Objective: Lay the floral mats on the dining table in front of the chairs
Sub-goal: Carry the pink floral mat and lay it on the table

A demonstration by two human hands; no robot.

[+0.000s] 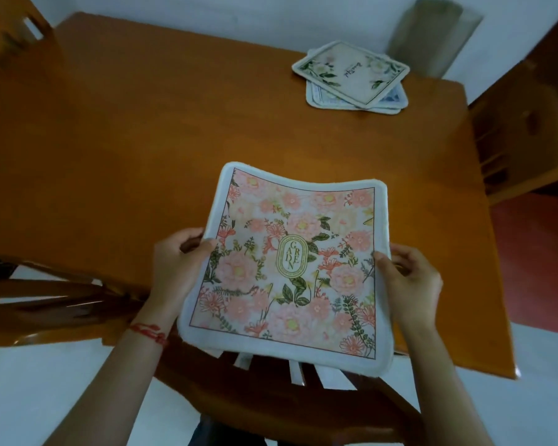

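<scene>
Wooden chair back [303, 410] nearest, partly covered by pink floral mat [290, 268] held over counter [142, 140] edge; left hand [179, 268] and right hand [413, 284] each with grip pinched on a side border. Farther right, stack of mats [351, 77], perhaps three, lower ones mostly hidden. Side chairs [522, 140] blurred, cut off.

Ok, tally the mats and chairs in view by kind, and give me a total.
Pink floral mat with a white border, held in both hands: 1
Stacked white-edged mats at the table's far corner: at least 3; layers underneath are hard to separate
Brown wooden chairs (near, left, far left, right): 4
Total: at least 8
</scene>
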